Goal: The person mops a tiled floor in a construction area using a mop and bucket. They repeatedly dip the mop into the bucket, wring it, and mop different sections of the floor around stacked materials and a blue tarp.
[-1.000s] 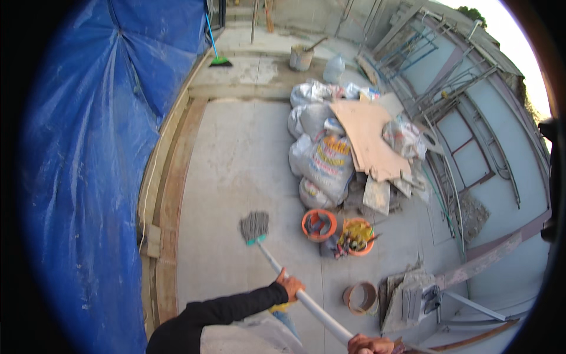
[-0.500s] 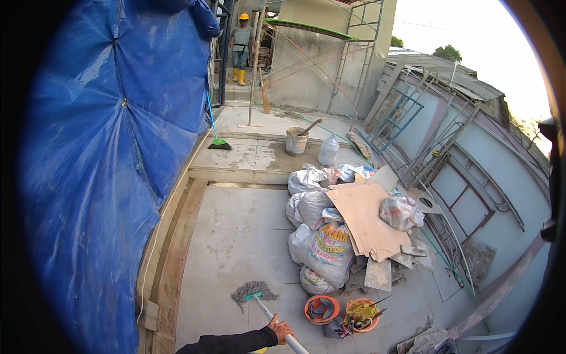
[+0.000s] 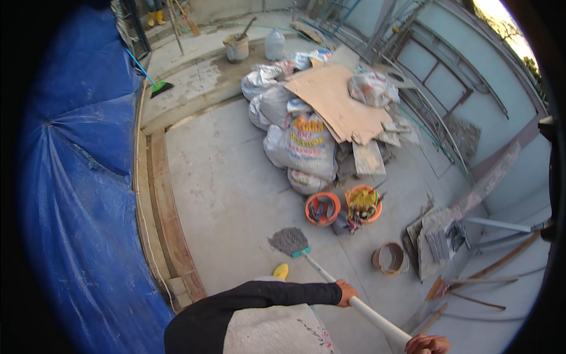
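White broom handle [image 3: 354, 302] gripped by both hands, left [image 3: 345, 292], right [image 3: 427, 344]; dusty bristles [image 3: 289, 241] could knock orange bucket [image 3: 322, 208] at 1 o'clock.

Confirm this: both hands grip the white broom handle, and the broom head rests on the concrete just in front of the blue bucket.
Not quite. In the head view the left hand and right hand do grip the white broom handle, and the broom head rests on the concrete, but the nearest bucket is orange, not blue.
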`<state>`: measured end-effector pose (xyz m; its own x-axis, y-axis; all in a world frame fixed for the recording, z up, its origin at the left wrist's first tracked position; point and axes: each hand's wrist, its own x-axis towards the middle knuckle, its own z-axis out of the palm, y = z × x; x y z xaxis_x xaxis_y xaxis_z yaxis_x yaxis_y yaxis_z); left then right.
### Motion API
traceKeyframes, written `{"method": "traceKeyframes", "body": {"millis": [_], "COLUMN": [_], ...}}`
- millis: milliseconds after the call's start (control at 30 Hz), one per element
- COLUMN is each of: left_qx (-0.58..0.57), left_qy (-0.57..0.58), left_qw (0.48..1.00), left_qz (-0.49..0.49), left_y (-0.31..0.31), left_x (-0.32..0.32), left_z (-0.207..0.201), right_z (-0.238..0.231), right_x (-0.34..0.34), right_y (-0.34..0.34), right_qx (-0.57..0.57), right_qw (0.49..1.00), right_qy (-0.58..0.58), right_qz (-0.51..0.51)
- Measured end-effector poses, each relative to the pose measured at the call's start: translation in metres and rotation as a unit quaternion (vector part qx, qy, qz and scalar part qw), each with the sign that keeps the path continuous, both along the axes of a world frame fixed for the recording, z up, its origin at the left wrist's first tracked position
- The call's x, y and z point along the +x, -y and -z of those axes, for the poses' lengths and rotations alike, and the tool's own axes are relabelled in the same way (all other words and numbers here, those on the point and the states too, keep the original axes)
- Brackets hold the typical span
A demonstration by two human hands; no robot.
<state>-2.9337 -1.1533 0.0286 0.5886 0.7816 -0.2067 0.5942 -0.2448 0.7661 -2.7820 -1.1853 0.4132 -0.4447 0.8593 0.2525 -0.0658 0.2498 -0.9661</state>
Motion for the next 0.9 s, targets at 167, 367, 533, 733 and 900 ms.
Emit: {"method": "traceKeyframes", "body": {"millis": [167,367,533,733,900], "left_qx": [0.011,0.038,0.000,-0.024,-0.061], "left_qy": [-0.093,-0.222,-0.184,-0.028,-0.005], "left_qw": [0.994,0.971,0.980,0.999,0.989], "left_qz": [0.063,-0.085,-0.079,0.008,0.132], "left_y": [-0.015,-0.048,-0.046,-0.028,-0.031], "left_x": [-0.025,-0.145,-0.113,0.042,0.093], "left_z": [0.015,0.062,0.061,0.011,-0.020], "right_z": [0.051,0.151,0.134,0.026,0.018], "right_x": [0.028,-0.046,-0.030,0.030,0.068], "right_y": [0.005,0.001,0.003,0.019,0.025], "right_qx": [0.031,-0.044,-0.052,0.035,0.073], "right_qw": [0.994,0.993,0.995,0.990,0.982], "right_qy": [-0.098,-0.084,-0.054,0.071,-0.016], "right_qz": [-0.022,0.075,0.063,0.113,0.172]}}
